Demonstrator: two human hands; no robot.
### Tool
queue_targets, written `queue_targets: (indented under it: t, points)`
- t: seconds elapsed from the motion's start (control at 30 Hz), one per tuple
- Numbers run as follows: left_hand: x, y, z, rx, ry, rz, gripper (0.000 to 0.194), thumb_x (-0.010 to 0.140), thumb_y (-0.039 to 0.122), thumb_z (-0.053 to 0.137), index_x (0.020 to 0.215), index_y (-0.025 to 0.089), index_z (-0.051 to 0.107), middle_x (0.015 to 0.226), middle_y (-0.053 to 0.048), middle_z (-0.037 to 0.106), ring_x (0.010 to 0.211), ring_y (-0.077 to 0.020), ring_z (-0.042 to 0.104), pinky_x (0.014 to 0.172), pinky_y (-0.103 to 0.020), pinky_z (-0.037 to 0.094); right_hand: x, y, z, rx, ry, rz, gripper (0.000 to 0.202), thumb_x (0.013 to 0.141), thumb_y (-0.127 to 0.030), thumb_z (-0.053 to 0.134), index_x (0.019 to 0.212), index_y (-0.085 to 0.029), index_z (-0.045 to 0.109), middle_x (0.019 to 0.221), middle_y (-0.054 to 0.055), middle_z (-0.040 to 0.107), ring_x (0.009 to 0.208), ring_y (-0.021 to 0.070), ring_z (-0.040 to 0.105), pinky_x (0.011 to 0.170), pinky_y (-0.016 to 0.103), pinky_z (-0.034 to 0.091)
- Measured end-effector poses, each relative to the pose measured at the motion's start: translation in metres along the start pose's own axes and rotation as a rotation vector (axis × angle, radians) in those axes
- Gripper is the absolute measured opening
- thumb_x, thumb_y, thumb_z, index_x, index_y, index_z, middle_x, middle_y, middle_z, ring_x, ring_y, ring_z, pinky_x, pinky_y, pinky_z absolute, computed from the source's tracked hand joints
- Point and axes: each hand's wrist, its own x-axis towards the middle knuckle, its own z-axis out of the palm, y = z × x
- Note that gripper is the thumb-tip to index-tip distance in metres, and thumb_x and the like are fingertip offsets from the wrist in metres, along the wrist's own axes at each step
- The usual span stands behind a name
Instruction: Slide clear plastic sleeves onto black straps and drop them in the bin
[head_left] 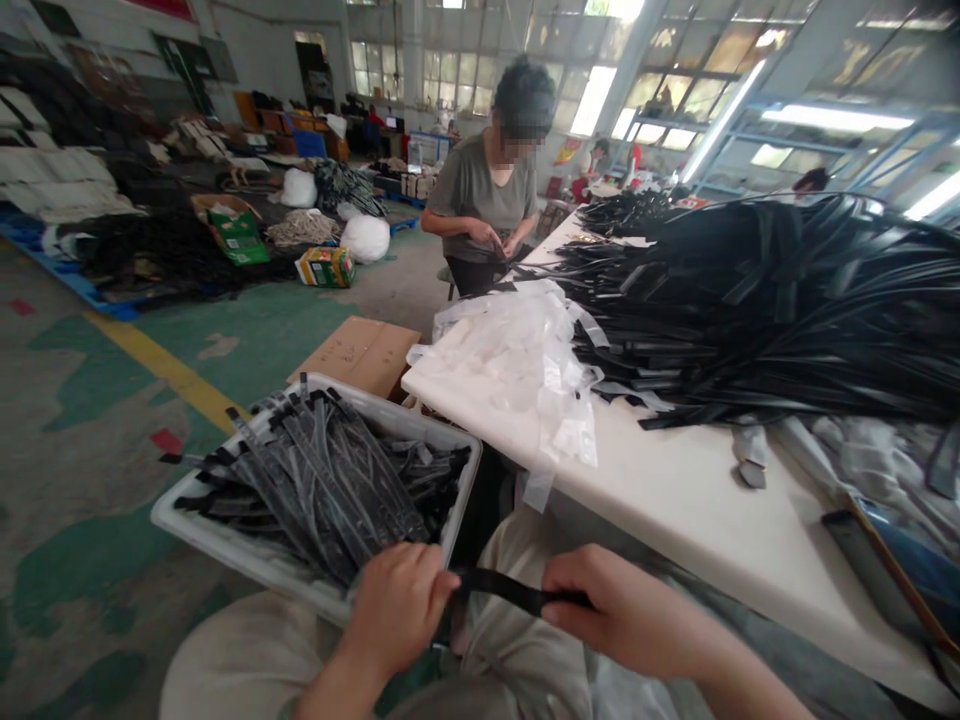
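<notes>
Both of my hands hold one black strap [502,590] over my lap. My left hand [397,605] pinches its left end, and my right hand [619,610] grips its right end. Just beyond my left hand stands a white bin [225,535] filled with several bagged black straps. To the right lies a white table [675,500] with a heap of clear plastic sleeves [525,355] and a large pile of black straps [765,300].
A co-worker [487,190] stands at the table's far end, handling straps. A cardboard box [360,352] sits on the floor behind the bin. Pallets, bags and boxes crowd the floor at the back left. A dark flat device [862,540] lies on the table's right.
</notes>
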Motion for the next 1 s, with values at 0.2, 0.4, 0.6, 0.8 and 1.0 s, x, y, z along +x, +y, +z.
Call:
queue_targets:
  t: [0.2, 0.4, 0.6, 0.8, 1.0]
  points:
    - [-0.005, 0.022, 0.011, -0.105, -0.047, 0.030, 0.048, 0.102, 0.040, 0.023, 0.069, 0.022, 0.054, 0.063, -0.003, 0.065, 0.059, -0.0227, 0.064, 0.055, -0.034, 0.038, 0.009, -0.001, 0.014, 0.258, -0.060, -0.027, 0.022, 0.086, -0.020, 0.056, 0.066, -0.018, 0.048, 0.055, -0.006, 0.040, 0.052, 0.0082, 0.035, 0.046, 0.021, 0.024]
    - [-0.015, -0.007, -0.006, -0.317, 0.039, -0.104, 0.052, 0.104, 0.039, 0.019, 0.063, 0.022, 0.046, 0.056, 0.001, 0.056, 0.057, -0.0149, 0.059, 0.056, -0.026, 0.038, -0.005, 0.010, 0.010, 0.291, -0.052, -0.055, 0.010, 0.085, -0.020, 0.057, 0.076, -0.016, 0.059, 0.062, -0.006, 0.044, 0.056, 0.0088, 0.035, 0.050, 0.021, 0.026]
    - [-0.004, 0.035, -0.008, -0.318, 0.039, 0.044, 0.058, 0.103, 0.044, 0.011, 0.067, 0.022, 0.052, 0.058, -0.001, 0.060, 0.055, -0.0174, 0.060, 0.054, -0.030, 0.036, 0.016, -0.011, 0.046, 0.335, -0.022, -0.073, 0.005, 0.079, -0.015, 0.058, 0.074, -0.016, 0.059, 0.063, -0.005, 0.051, 0.059, 0.0098, 0.045, 0.053, 0.020, 0.031]
    - [-0.010, 0.007, -0.009, -0.251, 0.004, -0.061, 0.056, 0.102, 0.048, 0.014, 0.065, 0.023, 0.047, 0.056, -0.001, 0.057, 0.054, -0.0181, 0.058, 0.055, -0.030, 0.033, 0.006, -0.002, 0.033, 0.390, -0.114, 0.056, 0.019, 0.089, -0.023, 0.052, 0.072, -0.016, 0.057, 0.050, -0.006, 0.048, 0.044, 0.0081, 0.042, 0.045, 0.018, 0.031]
    - [-0.007, 0.008, -0.022, -0.677, 0.017, -0.112, 0.069, 0.094, 0.063, -0.003, 0.069, 0.022, 0.048, 0.060, 0.000, 0.051, 0.057, -0.0178, 0.054, 0.057, -0.030, 0.034, 0.007, -0.025, 0.011, 0.568, -0.108, 0.127, 0.022, 0.086, -0.032, 0.056, 0.073, -0.015, 0.060, 0.045, -0.009, 0.040, 0.036, 0.0059, 0.031, 0.036, 0.019, 0.020]
